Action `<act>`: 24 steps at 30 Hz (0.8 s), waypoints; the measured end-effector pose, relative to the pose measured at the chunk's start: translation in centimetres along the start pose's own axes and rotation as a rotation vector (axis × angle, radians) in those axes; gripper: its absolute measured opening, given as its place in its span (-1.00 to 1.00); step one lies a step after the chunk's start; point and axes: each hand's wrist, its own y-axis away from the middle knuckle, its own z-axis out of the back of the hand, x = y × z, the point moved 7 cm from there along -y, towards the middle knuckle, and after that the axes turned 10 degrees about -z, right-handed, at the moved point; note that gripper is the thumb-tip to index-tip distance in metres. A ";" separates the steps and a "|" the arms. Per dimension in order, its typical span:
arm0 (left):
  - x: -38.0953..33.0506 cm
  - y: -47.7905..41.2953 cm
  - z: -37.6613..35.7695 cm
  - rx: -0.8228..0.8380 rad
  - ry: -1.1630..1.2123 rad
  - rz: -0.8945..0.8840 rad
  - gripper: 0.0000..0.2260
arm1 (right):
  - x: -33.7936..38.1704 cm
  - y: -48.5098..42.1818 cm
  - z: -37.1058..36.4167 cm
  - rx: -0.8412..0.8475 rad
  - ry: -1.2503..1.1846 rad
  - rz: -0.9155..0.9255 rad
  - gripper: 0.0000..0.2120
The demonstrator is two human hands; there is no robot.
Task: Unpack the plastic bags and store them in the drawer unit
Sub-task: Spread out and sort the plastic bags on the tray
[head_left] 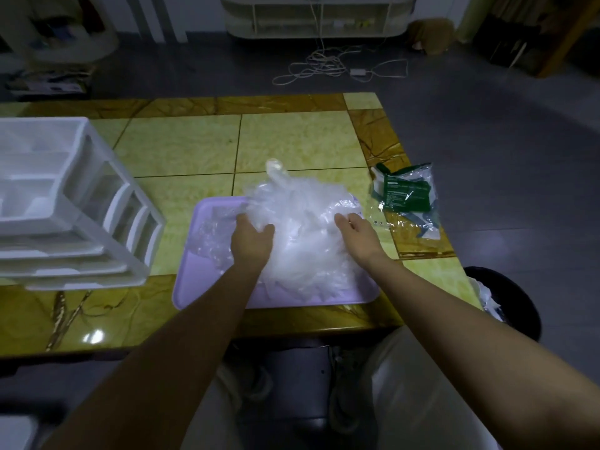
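A loose heap of clear plastic bags (305,222) lies on a lilac tray (201,287) in the middle of the table. My left hand (251,240) grips the heap's left side, fingers curled into the plastic. My right hand (357,233) presses on the heap's right side, its fingers sunk into the bags. The white plastic drawer unit (74,209) stands at the table's left, its drawer fronts facing right toward the tray and its divided top open.
Torn clear-and-green packaging (406,193) lies near the table's right edge. A black bin with a white liner (506,303) stands on the floor at the right. The yellow-green tiled table (292,144) extends behind the tray. Cables lie on the floor beyond.
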 end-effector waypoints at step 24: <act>0.7 0.6 -3.3 0.287 -0.738 -0.480 -0.51 | 3.4 2.3 2.1 -0.537 0.234 0.314 -0.59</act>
